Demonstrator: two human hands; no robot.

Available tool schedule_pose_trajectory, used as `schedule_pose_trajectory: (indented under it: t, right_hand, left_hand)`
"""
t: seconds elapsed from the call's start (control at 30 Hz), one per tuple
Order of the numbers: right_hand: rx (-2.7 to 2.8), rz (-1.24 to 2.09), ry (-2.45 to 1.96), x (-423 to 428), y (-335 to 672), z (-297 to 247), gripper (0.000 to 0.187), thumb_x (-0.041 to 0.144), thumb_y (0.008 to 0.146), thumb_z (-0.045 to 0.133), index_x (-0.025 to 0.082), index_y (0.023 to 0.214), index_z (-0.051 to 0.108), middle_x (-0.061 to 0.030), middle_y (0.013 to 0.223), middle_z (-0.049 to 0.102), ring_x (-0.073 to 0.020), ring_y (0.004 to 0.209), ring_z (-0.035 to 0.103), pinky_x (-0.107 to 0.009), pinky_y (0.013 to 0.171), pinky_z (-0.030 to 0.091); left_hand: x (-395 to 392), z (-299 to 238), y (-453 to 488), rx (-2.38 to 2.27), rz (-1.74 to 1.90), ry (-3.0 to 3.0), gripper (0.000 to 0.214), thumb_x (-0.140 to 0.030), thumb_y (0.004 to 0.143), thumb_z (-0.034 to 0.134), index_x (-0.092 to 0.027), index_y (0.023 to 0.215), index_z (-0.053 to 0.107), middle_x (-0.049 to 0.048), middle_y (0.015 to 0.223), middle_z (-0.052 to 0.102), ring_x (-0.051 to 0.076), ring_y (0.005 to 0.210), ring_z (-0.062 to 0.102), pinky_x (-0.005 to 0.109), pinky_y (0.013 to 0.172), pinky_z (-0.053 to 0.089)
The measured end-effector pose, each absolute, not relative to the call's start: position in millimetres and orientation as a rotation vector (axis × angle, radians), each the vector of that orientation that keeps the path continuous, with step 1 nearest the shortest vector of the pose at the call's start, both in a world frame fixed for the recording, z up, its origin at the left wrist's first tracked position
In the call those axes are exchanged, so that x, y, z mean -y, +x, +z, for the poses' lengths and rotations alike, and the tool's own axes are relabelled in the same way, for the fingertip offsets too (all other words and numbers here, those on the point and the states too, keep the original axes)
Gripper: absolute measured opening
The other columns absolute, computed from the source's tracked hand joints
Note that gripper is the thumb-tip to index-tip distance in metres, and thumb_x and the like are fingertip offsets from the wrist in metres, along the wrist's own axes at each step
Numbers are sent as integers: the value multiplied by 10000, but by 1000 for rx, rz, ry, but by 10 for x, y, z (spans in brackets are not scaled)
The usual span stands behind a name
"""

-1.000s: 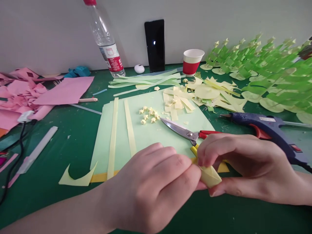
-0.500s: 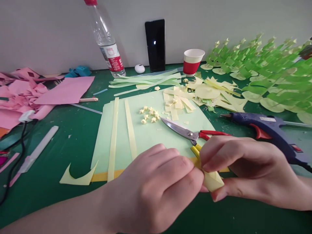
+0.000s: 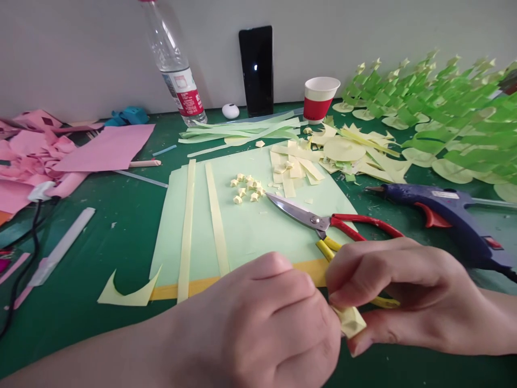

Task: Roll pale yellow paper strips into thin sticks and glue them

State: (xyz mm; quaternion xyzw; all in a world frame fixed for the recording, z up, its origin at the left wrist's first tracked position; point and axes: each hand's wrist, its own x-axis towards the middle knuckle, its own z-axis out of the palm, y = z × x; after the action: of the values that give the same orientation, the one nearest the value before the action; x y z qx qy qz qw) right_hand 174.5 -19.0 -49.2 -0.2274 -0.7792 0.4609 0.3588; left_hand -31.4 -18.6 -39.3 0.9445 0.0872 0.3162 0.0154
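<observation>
A small folded piece of pale yellow paper (image 3: 352, 322) is pinched between the thumb and fingers of my right hand (image 3: 420, 293). My left hand (image 3: 278, 323) is closed against its left side, the fingertips hidden behind the knuckles, and it seems to grip the same paper. Just beyond my hands, scissors (image 3: 319, 222) with red and yellow handles lie with their blades pointing left. Several little folded paper stars (image 3: 247, 187) rest on the light green paper sheets (image 3: 262, 231). Two pale yellow paper strips (image 3: 217, 221) lie to the left of the stars.
A blue glue gun (image 3: 452, 207) lies at right, before rows of green paper plants (image 3: 456, 124). Behind stand a paper cup (image 3: 319, 102), a phone (image 3: 257, 70) and a bottle (image 3: 181, 81). Pink paper (image 3: 105, 148) and a black cable (image 3: 37, 237) lie at left.
Both hands have moved slightly lower, uncovering more of the scissors' handles. The folded yellow paper has tilted a little and stays in the fingers.
</observation>
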Motion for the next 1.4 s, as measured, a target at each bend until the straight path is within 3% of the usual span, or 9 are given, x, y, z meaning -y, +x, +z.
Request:
schedule_pose_trajectory:
  t: [0.17, 0.33, 0.5, 0.63, 0.77, 0.87, 0.97, 1.13, 1.4]
  right_hand:
    - [2051, 1089, -566, 182, 1736, -468, 235, 199, 759, 736, 175, 954, 607, -9, 855, 662, -79, 799, 637, -137, 744, 516]
    - [2075, 1035, -583, 187, 1761, -402, 339, 179, 802, 690, 265, 1122, 617, 1, 904, 669, -101, 836, 639, -150, 760, 523]
    - [1788, 1521, -687, 198, 1751, -374, 169, 144, 800, 675, 213, 953, 660, 21, 812, 595, -46, 616, 584, -100, 581, 526]
    - [1547, 1910, -729, 211, 1762, -421, 91, 147, 808, 643, 165, 895, 625, 3, 854, 533, -43, 630, 544, -108, 549, 510]
    - [1524, 1953, -718, 203, 1766, -472, 163, 76, 774, 640, 177, 901, 623, 20, 793, 566, -34, 601, 518, -106, 561, 460]
    - [1518, 1978, -719, 193, 1750, -473, 171, 51, 770, 624, 173, 890, 617, 23, 762, 567, -31, 602, 506, -94, 560, 448]
    - [1500, 2012, -739, 188, 1725, -457, 128, 77, 769, 629, 155, 868, 608, 17, 757, 557, -27, 573, 504, -84, 533, 459]
    - [1429, 2081, -722, 188, 1702, -445, 80, 118, 766, 653, 134, 842, 638, -5, 764, 560, -47, 617, 517, -80, 523, 495]
    - [1398, 2160, -716, 164, 1696, -413, 114, 72, 765, 649, 141, 856, 649, 16, 790, 559, -23, 605, 528, -69, 545, 503]
  left_hand:
    - [174, -309, -328, -432, 870, 2857, 300, -103, 900, 480, -122, 627, 604, 3, 585, 526, 122, 562, 410, 293, 510, 359]
    - [179, -287, -316, -522, 870, 2742, 330, -141, 934, 450, -137, 620, 550, -6, 606, 524, 108, 559, 422, 281, 533, 372]
    - [157, -354, -319, -583, 1035, 2704, 210, -190, 950, 456, -136, 769, 549, -3, 709, 591, 100, 632, 524, 268, 597, 415]
    - [163, -363, -322, -665, 1062, 2645, 141, -223, 952, 476, -186, 926, 609, -8, 877, 642, 85, 745, 587, 235, 701, 459]
    - [173, -340, -308, -685, 1047, 2566, 102, -162, 887, 590, -232, 920, 656, -47, 831, 674, 88, 763, 603, 239, 726, 497]
    - [152, -341, -305, -615, 1003, 2505, 67, -222, 879, 608, -217, 929, 651, -36, 842, 689, 101, 791, 611, 251, 715, 540]
    - [133, -357, -308, -601, 1021, 2467, 70, -213, 848, 644, -212, 914, 667, -27, 842, 681, 108, 846, 592, 212, 715, 563]
    - [141, -352, -302, -635, 1035, 2482, 90, -154, 835, 656, -222, 887, 682, -25, 758, 651, 112, 846, 559, 153, 565, 518]
    - [128, -342, -295, -581, 1030, 2406, 120, -162, 765, 721, -180, 881, 694, -21, 801, 656, 91, 823, 570, 99, 597, 544]
